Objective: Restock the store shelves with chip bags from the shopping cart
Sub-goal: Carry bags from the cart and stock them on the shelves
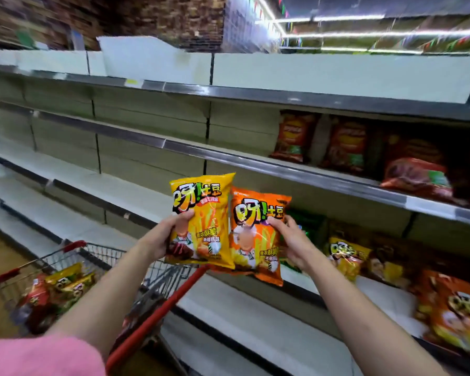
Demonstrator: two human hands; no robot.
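Bright overall; ceiling strip lights (337,19) upper right streak with glare. Heavy motion blur toward edges, centre fairly sharp. Wide-angle bowing of shelves (228,156). Soft shadows under shelf edges.

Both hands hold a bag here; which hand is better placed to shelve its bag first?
Probably the right hand. Its orange bag is nearer the stocked shelf, where a matching yellow bag stands. The left hand holds the yellow bag farther out, above the shopping cart.
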